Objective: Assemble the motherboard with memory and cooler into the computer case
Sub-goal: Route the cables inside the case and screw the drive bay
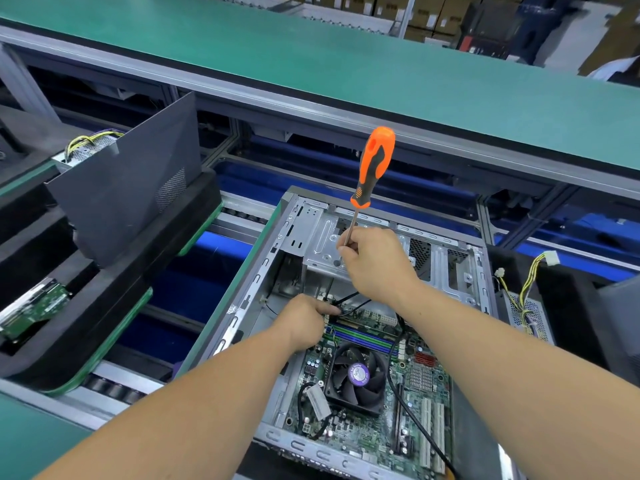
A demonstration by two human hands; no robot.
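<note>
- The motherboard (374, 403) lies flat inside the open computer case (239, 317), which sits on its side on the conveyor line; everything below is placed relative to this case.
- The cooler (358, 375), a black fan with a purple hub label, sits on the board near the case's middle, with the blue and green memory slots (360, 336) just beyond it.
- The left hand (304, 322) reaches into the case at the far end of the board, fingers curled and pinching a thin black cable (349, 299).
- The right hand (375, 263) hovers above the case's drive cage (322, 237), gripping the metal shaft of a screwdriver (372, 168) (orange and black handle pointing up and away).
- Left of the case, a dark side panel (128, 178) stands tilted in a black foam tray.
- Right of the case, a bundle of yellow and black wires (530, 282) rises from a perforated metal box.
- Beyond the case runs a long green table (311, 53).
</note>
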